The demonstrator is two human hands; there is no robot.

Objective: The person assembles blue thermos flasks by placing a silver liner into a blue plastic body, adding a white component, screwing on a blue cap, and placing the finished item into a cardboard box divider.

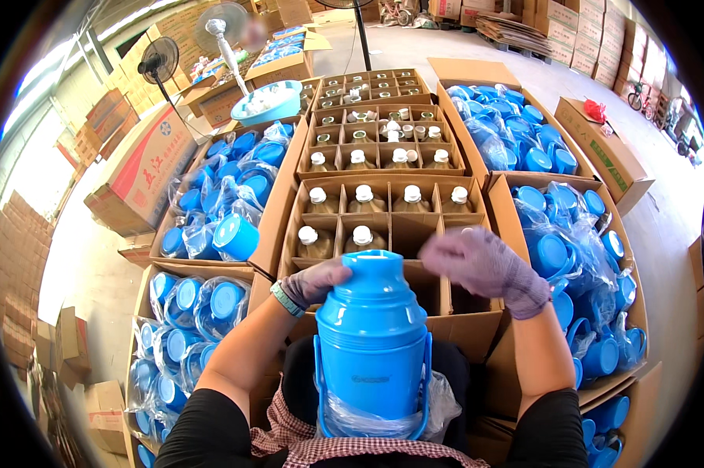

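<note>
A blue thermos flask (372, 335) stands upright in front of my body, its carrying handle hanging down around its sides. Clear plastic wrap (434, 405) is bunched about its lower part. My gloved left hand (317, 284) grips the flask's neck from the left, the thumb against it; the other fingers are partly hidden. To the right of the neck, my gloved right hand (480, 265) is raised and smeared by motion, so its fingers do not show clearly. Just beyond is a divided carton (391, 186) holding several glass bottle liners (363, 200) with white caps.
Open cartons of bagged blue flasks stand at left (182, 312) and right (601, 312). Farther divided cartons hold more liners (359, 159). A loose blue cup (236, 237) lies on the left carton. A light-blue basin (267, 104) and standing fans (160, 59) are behind.
</note>
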